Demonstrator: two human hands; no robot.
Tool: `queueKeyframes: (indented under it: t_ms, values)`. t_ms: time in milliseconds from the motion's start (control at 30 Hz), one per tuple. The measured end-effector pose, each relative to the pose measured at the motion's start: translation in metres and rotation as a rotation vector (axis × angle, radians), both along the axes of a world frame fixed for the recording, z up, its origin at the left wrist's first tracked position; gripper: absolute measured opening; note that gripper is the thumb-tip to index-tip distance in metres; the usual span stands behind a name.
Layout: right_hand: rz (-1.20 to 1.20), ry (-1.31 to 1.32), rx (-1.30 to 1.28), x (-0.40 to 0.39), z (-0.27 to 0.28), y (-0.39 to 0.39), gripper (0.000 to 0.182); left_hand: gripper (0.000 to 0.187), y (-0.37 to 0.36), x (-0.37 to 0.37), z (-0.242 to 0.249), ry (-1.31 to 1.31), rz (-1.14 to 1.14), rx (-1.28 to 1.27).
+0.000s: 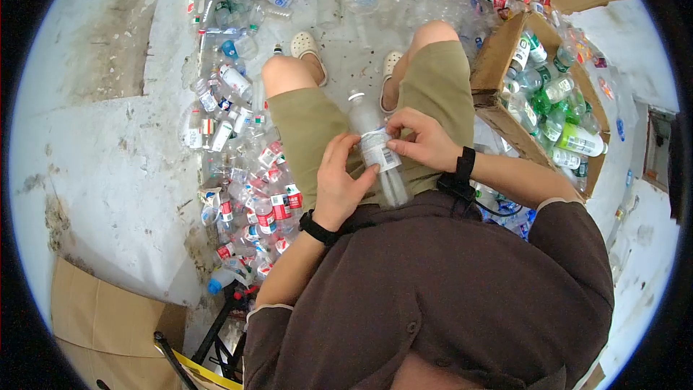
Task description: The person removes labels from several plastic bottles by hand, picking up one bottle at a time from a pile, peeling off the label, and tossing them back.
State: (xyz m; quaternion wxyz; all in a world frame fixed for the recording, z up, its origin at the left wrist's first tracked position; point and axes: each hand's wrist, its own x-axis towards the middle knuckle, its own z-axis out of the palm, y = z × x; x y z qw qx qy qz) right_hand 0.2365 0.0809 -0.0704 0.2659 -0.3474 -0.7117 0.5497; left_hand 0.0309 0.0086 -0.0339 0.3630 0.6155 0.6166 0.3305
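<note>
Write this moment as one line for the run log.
left hand: holding bottle | right hand: fingertips at label | cap: on | box: at right, with other bottles inside

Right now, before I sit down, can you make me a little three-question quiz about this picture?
1. True or false: the cardboard box with green bottles is on the person's right.
2. The bottle in the hands points its neck toward: A) the shirt, B) the shoes, C) the box?
3. Fill in: each wrist wears a ____ strap.

Key: 1 true; 2 B; 3 black.
</note>
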Motion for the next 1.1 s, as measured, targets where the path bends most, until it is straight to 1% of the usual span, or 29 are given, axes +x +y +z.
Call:
queueKeyframes:
  t_ms: [33, 67, 100, 167, 200, 267, 300, 333, 367, 400, 433, 467, 500, 567, 600, 667, 700, 767, 800, 833, 900, 933, 967, 1033, 1067, 1100]
  values:
    - [0.074, -0.033, 0.205, -0.001, -0.002, -0.001, 0.028, 0.052, -0.001, -0.001, -0.001, 0.025, -0.011, -0.011]
    - [0.033, 0.002, -0.106, -0.001, 0.001, -0.009, 0.029, 0.052, 0.001, -0.001, -0.001, 0.026, -0.008, -0.008]
    - [0.034, 0.004, -0.104, -0.002, 0.006, -0.005, 0.029, 0.052, 0.003, -0.002, -0.001, -0.010, -0.003, -0.051]
    - [0.062, -0.082, -0.295, -0.002, 0.014, 0.002, 0.051, 0.053, 0.009, -0.003, 0.001, -0.048, 0.002, -0.096]
    - [0.060, -0.084, -0.301, -0.003, 0.013, 0.004, 0.051, 0.055, 0.013, -0.004, 0.003, -0.044, -0.024, -0.076]
    - [0.017, 0.029, -0.368, -0.004, 0.010, 0.008, 0.068, 0.058, 0.014, -0.001, 0.002, -0.041, -0.052, -0.055]
    - [0.011, 0.028, -0.361, -0.004, 0.007, 0.008, 0.068, 0.061, 0.015, 0.002, -0.002, -0.226, 0.002, -0.117]
    - [0.036, 0.042, -0.409, -0.003, 0.003, 0.008, 0.076, 0.064, 0.016, 0.004, -0.006, -0.412, 0.053, -0.179]
    - [0.060, 0.053, -0.455, -0.001, 0.002, 0.009, 0.084, 0.064, 0.016, 0.002, -0.012, -0.416, 0.043, -0.172]
    - [0.050, 0.046, -0.448, 0.000, 0.004, 0.009, 0.084, 0.067, 0.017, -0.001, -0.017, -0.606, 0.098, -0.237]
    - [0.042, 0.007, -0.366, -0.001, 0.006, 0.010, 0.086, 0.069, 0.017, -0.004, -0.021, -0.796, 0.151, -0.307]
    - [0.035, -0.032, -0.284, -0.003, 0.008, 0.011, 0.087, 0.071, 0.015, -0.005, -0.023, -0.771, 0.136, -0.308]
    - [0.027, -0.039, -0.278, -0.004, 0.011, 0.012, 0.087, 0.071, 0.016, -0.004, -0.023, -0.778, 0.126, -0.306]
    - [-0.012, 0.130, -0.596, -0.007, 0.016, 0.016, 0.084, 0.074, 0.019, -0.002, -0.019, -0.623, -0.003, -0.127]
    - [-0.016, 0.125, -0.589, -0.008, 0.015, 0.017, 0.084, 0.074, 0.021, -0.001, -0.013, -0.628, -0.008, -0.121]
    - [-0.055, 0.325, -0.759, -0.009, 0.011, 0.017, 0.079, 0.078, 0.023, 0.002, 0.003, -0.206, -0.072, 0.000]
    - [-0.059, 0.319, -0.752, -0.010, 0.015, 0.016, 0.079, 0.078, 0.024, 0.004, 0.007, -0.213, -0.075, 0.007]
    - [-0.036, 0.327, -0.770, -0.012, 0.024, 0.012, 0.074, 0.079, 0.026, 0.007, 0.012, -0.568, 0.060, -0.061]
    - [-0.019, 0.348, -0.803, -0.012, 0.020, 0.009, 0.072, 0.082, 0.027, 0.004, 0.009, -0.622, 0.012, -0.090]
    - [-0.028, 0.338, -0.791, -0.011, 0.018, 0.008, 0.072, 0.082, 0.027, 0.002, 0.009, -0.634, 0.003, -0.081]
    - [0.086, 0.277, -0.595, -0.008, 0.022, 0.009, 0.073, 0.082, 0.027, -0.001, 0.016, -0.621, -0.083, -0.179]
    - [0.107, 0.154, -0.539, -0.004, 0.029, 0.010, 0.079, 0.081, 0.027, -0.004, 0.017, -0.549, -0.094, -0.189]
    - [0.102, 0.146, -0.529, -0.001, 0.036, 0.014, 0.079, 0.081, 0.029, -0.006, 0.018, -0.557, -0.101, -0.180]
    - [0.222, -0.075, -0.403, 0.001, 0.046, 0.021, 0.087, 0.079, 0.032, -0.009, 0.018, -0.368, -0.195, -0.104]
    - [0.247, -0.110, -0.353, 0.003, 0.049, 0.023, 0.098, 0.083, 0.033, -0.009, 0.018, -0.371, -0.212, -0.107]
    - [0.239, -0.116, -0.346, 0.003, 0.058, 0.026, 0.098, 0.083, 0.034, -0.004, 0.019, -0.377, -0.220, -0.099]
